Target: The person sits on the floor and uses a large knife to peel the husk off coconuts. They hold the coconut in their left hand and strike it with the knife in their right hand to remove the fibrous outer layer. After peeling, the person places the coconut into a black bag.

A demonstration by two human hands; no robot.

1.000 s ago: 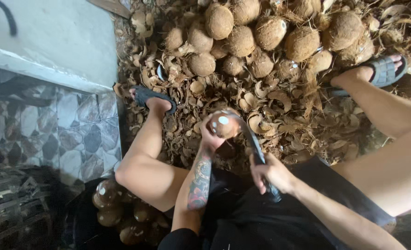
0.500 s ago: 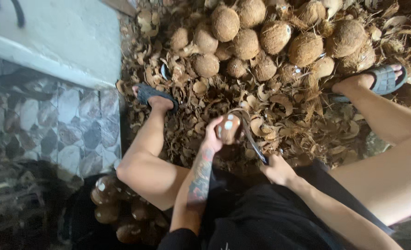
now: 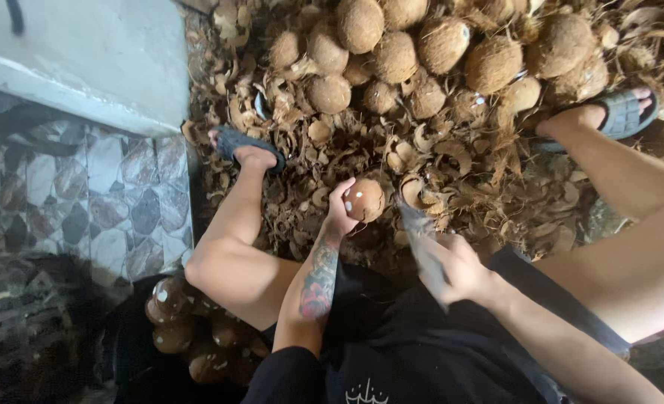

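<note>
The left hand (image 3: pixel 339 213) is wrapped around a small round brown coconut (image 3: pixel 364 200) with pale nicks in its shell, holding it up just above the litter between the person's knees. The right hand (image 3: pixel 459 265) is clenched on the handle of a long grey-bladed knife (image 3: pixel 422 239); the blade is blurred and points up and away toward the coconut, its tip just beside the fruit but whether it touches cannot be told.

Under both hands the floor is covered with a thick layer of curled brown husk shavings (image 3: pixel 437 161). Beyond it, at the top of the view, lies a heap of larger fibrous unpeeled coconuts (image 3: pixel 422 45). The person's feet rest on the husks in grey rubber sandals, the left sandal (image 3: pixel 242 146) near the edge of a pale concrete ledge (image 3: pixel 85 67), the right sandal (image 3: pixel 624 116) at the far side touching the heap.

Low at the left, beside the left knee, a dark container holds several smooth dark peeled coconuts (image 3: pixel 182 322). A patterned stone-tile floor (image 3: pixel 107 194) lies next to it
</note>
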